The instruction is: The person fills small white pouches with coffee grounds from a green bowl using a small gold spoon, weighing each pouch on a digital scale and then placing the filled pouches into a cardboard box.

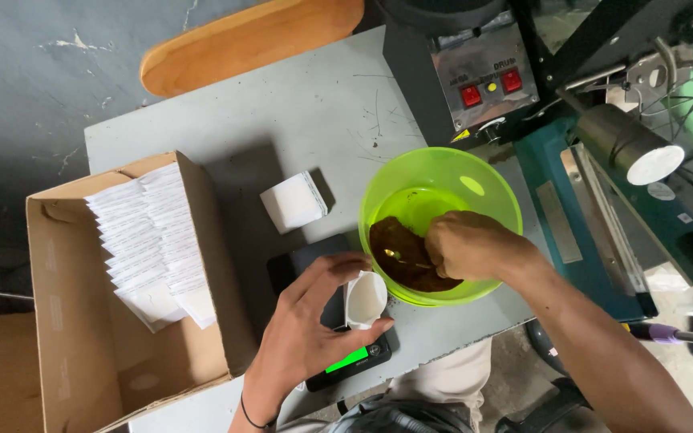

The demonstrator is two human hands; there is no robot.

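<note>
White pouch [364, 300] in L grip [314, 321], R fist [467, 244] on spoon [403, 257]

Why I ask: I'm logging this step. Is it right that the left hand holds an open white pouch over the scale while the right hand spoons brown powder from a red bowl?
Not quite: the bowl is bright green, not red, as the head view shows. The rest stands: the left hand holds the open white pouch over the scale, and the right hand spoons brown powder from it.
</note>
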